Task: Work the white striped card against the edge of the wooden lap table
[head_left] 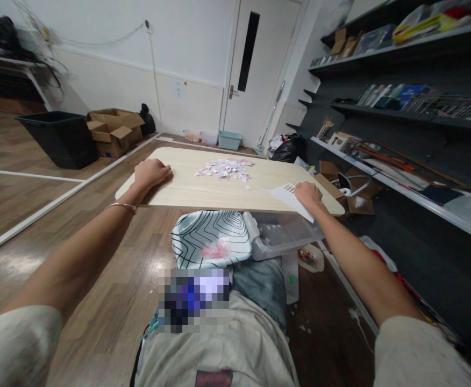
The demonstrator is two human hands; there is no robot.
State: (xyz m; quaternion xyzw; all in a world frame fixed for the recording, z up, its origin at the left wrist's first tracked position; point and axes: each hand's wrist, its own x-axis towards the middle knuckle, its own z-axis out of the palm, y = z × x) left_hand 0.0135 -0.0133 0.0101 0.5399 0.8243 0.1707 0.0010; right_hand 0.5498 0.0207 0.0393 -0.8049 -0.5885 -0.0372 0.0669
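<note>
My left hand [151,173] rests at the left end of the pale wooden table [187,193], its fingers curled and their inner side hidden. Toward the right end, my right hand [308,194] is closed at the edge of a flat white piece [290,200] with a row of slots. That piece lies slanted over the table's near edge; its material is unclear. Many small white and pinkish paper scraps [225,169] are heaped at the middle of the tabletop. In front of my lap, a white tray with black lines [187,236] carries more pinkish scraps [216,249].
Beside the patterned tray is a clear plastic box [287,234]. A black bin [60,142] and cardboard boxes [116,129] stand on the floor at left. Dark shelves [400,115] run along the right. A blurred-out patch [195,298] covers something on my lap.
</note>
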